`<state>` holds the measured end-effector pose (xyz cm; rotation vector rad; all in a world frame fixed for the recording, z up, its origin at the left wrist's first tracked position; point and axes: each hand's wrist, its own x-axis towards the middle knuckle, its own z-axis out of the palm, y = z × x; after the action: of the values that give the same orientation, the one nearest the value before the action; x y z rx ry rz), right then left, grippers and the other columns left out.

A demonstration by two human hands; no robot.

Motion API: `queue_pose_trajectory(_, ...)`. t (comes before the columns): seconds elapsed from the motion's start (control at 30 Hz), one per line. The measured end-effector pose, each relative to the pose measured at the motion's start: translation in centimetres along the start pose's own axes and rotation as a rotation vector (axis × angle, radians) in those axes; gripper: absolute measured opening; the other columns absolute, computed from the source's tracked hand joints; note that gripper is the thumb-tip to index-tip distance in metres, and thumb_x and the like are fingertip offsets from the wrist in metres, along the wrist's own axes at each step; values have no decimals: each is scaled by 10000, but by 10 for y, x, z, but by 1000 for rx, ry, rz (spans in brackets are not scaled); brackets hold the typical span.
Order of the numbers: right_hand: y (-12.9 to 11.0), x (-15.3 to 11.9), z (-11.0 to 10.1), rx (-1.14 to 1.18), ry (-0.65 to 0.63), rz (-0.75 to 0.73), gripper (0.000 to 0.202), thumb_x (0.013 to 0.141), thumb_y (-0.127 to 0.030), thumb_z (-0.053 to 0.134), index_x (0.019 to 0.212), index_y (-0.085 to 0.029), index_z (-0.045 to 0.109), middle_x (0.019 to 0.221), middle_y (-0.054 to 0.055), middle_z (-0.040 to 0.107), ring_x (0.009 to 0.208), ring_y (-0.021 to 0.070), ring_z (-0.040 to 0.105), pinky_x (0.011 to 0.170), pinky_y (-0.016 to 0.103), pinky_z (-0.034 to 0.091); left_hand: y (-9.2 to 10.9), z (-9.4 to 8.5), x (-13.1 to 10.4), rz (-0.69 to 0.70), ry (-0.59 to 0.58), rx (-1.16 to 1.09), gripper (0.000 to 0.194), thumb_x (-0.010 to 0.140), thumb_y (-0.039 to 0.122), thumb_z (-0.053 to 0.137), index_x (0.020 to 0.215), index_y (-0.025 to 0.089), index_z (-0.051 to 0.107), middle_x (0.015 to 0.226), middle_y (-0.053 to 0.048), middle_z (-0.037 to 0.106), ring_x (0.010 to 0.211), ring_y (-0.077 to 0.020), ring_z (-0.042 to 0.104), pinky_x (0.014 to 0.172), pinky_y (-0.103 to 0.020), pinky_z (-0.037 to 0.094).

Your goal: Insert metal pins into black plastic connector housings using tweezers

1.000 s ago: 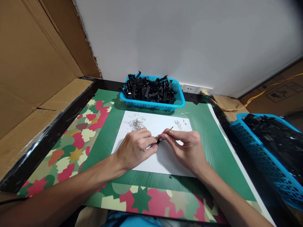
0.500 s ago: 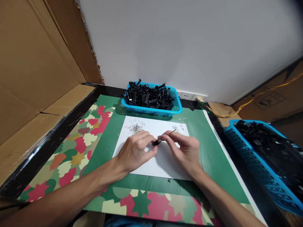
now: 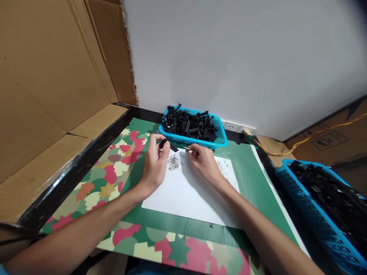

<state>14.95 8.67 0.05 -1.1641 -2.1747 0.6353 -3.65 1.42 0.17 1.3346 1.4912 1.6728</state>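
Between thumb and fingers, my left hand point(image 3: 155, 164) grips a black plastic part point(image 3: 172, 147), raised over the far left of a white sheet point(image 3: 186, 198). My right hand point(image 3: 205, 162) is closed around a thin metal tool point(image 3: 187, 149), whose tip points left toward the black part without touching it. A pile of tiny metal pieces point(image 3: 173, 162) lies on the sheet below and between the hands. A smaller scatter of metal pieces point(image 3: 220, 168) lies to the right, partly behind my right wrist.
A blue basket point(image 3: 197, 143) of black parts stands by the wall. Another blue basket point(image 3: 304, 198) of black parts is at the right. Cardboard point(image 3: 57, 68) rises on the left. Yellow wires point(image 3: 298, 145) run from a wall socket point(image 3: 231, 126).
Both hands have moved apart and toward the far side. The black part is now held up at the left, away from the tool. The whole view has shifted slightly.
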Motion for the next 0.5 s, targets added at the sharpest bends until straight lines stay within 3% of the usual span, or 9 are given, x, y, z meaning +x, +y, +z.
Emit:
queue_pose_trajectory(0.2,7,-2,9,-27,-53,50,172,966,-270,618,971,-188,769,730,34,688,635,182,562,613,308,333,5,3,-4,-66,-54,-53,164,1058,393,536,1143,253,519,747,44,534,551,-95,414,499,-198,335)
queue_pose_trajectory(0.37,7,-4,11,-20,-63,16,160,977,-244,595,915,-187,731,808,60,726,685,190,584,648,310,344,5,4,-2,-59,-30,-78,164,1023,359,588,1131,246,537,810,31,567,554,-78,421,506,-193,371)
queue_pose_trajectory(0.5,2,-5,5,19,-52,12,166,1004,-267,576,909,-193,689,765,33,670,673,182,541,642,306,330,3,4,1,-91,-38,-114,179,974,311,632,1115,251,539,841,40,559,527,-59,446,482,-188,381)
